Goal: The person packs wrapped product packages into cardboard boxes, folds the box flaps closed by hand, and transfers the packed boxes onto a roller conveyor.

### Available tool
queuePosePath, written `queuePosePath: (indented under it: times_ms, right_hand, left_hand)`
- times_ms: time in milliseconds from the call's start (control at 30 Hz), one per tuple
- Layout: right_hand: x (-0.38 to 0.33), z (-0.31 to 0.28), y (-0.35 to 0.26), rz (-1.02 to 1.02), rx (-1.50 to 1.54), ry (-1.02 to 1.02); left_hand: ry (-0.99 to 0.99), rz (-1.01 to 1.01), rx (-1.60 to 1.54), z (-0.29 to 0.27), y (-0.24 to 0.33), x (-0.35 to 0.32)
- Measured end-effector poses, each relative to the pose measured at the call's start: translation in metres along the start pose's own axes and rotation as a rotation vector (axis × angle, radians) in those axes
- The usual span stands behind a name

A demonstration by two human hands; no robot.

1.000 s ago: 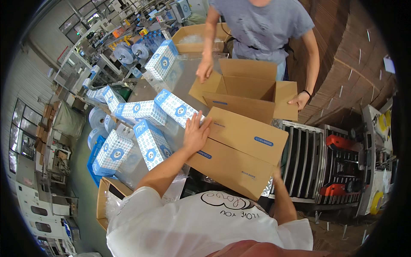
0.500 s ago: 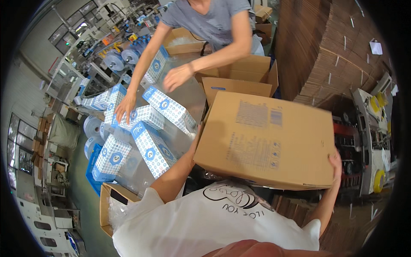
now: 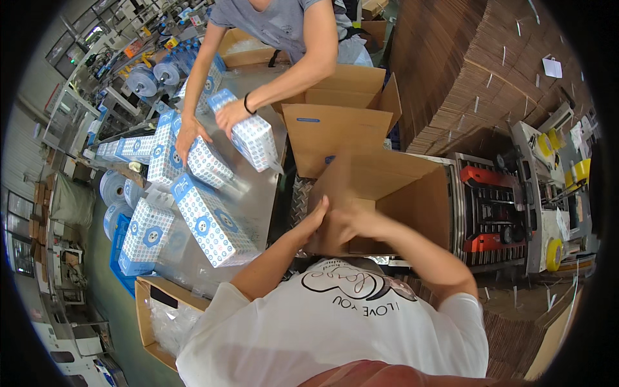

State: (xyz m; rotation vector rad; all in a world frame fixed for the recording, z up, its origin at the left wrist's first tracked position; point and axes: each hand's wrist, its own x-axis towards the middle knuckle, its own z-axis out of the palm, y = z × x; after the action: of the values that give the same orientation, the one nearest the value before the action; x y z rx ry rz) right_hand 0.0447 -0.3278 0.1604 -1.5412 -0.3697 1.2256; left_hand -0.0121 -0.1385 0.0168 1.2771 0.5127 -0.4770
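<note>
In front of me stands a brown cardboard carton with its top open and its inside showing. Against the outer side of its left flap, which is blurred, my left hand lies with fingers fairly straight. My right hand reaches across the carton's near side to the inner side of that flap; motion smears its fingers. Just beyond is another open carton with its flaps up. On the metal table to the left lie several blue-and-white patterned packs.
Across the table a co-worker's hands handle two packs. Flattened cardboard is stacked high at the far right. Beside the carton sits a red and black machine. A box of clear plastic stands at the lower left.
The carton has gone from tilted between my hands to standing with its opening up. My right hand has moved left to the flap. The co-worker has taken hold of a pack.
</note>
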Motion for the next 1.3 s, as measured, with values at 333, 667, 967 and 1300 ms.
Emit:
queuePosePath:
  times_ms: [333,667,967,1300]
  right_hand:
    - [-0.089,-0.191,0.111,-0.177,-1.684,0.562]
    - [0.027,-0.126,0.242,-0.335,-0.098,0.773]
    - [0.065,-0.086,0.250,-0.272,-0.588,0.712]
    - [0.181,0.044,-0.099,0.094,-0.904,-0.312]
  left_hand:
    - [0.281,0.150,-0.055,-0.058,0.039,-0.007]
    - [0.742,-0.098,1.502,-0.071,-0.047,0.025]
    - [-0.019,0.796,2.336,-0.223,0.104,-0.191]
    - [0.133,0.656,1.384,-0.252,0.049,-0.269]
